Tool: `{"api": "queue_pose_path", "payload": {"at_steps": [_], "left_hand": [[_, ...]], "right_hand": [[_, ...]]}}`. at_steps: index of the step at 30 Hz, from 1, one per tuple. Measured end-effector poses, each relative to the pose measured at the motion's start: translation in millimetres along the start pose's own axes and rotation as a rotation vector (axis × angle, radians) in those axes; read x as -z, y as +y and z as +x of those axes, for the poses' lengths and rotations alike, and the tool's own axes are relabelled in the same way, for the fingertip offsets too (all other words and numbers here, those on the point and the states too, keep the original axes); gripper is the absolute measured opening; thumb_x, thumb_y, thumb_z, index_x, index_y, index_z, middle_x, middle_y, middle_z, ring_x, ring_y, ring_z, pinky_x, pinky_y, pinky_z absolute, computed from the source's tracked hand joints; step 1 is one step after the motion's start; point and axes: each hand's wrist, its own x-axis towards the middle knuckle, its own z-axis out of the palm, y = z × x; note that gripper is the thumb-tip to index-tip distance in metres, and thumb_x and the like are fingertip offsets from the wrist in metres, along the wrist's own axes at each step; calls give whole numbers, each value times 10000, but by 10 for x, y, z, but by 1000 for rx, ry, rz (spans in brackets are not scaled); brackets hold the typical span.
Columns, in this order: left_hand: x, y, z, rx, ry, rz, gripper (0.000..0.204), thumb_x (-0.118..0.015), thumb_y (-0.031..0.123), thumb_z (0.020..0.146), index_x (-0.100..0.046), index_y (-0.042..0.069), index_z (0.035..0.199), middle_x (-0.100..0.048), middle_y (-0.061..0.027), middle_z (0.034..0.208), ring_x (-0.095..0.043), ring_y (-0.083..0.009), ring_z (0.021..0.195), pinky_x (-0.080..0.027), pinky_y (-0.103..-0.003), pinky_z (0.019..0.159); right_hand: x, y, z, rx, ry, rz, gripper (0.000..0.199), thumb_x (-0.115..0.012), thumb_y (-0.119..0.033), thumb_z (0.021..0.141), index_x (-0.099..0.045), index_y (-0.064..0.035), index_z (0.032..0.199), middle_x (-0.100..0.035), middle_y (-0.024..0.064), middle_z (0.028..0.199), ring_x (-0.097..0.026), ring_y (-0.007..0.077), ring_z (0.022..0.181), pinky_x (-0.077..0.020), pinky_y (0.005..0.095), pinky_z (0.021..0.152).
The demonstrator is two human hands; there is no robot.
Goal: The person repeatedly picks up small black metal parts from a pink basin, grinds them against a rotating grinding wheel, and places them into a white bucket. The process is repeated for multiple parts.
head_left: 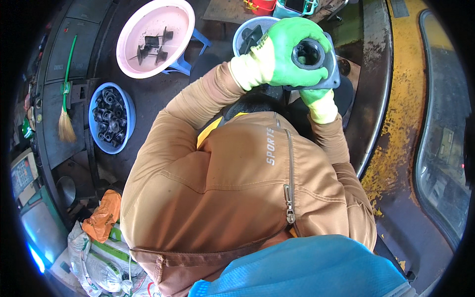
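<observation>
Head view: what are the hands holding?

"They have a dark gray pipe piece (321, 55) with a flat plate on it. It is up in front of the body, and its round hole faces the camera. The green-gloved left hand (289, 47) has its fingers bent around the ring."

"And the right hand (315, 95)?"

"It is below the plate. I can't tell how tight its fingers are, because the piece hides them."

"What is close by?"

"A pale blue basket (255, 21) with black bits (252, 39) is just beside the left hand. Farther left, a pink basin (126, 34) sits on a blue stool (182, 66). Lower down is a blue basin (93, 123) full of small black parts (111, 116)."

"What could go wrong?"

"I think the piece could drop if the left fingers slip on that round ring. It could tip if the right hand slides away. And a bump to the stool could spill the pink basin."
</observation>
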Motion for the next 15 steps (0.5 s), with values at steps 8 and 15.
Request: {"api": "queue_pose_path", "payload": {"at_steps": [8, 15], "left_hand": [[165, 57, 58, 272, -367, -547, 400, -789, 214, 643, -677, 34, 983, -661, -119, 1092, -630, -263, 1048, -481, -396, 956], [-8, -245, 23, 58, -605, -923, 531, -800, 458, 628, -642, 33, 905, -653, -117, 1063, -566, -297, 1080, -399, -431, 994]], "right_hand": [[311, -40, -152, -52, -514, 186, 621, -751, -163, 828, -454, -53, 1362, -552, 94, 1310, -556, 206, 1189, -466, 349, 1013], [-30, 207, -357, 2, -531, 90, 570, -556, -394, 933, -417, -114, 1409, -553, 82, 1205, -548, 177, 1081, -459, 339, 879]]}}
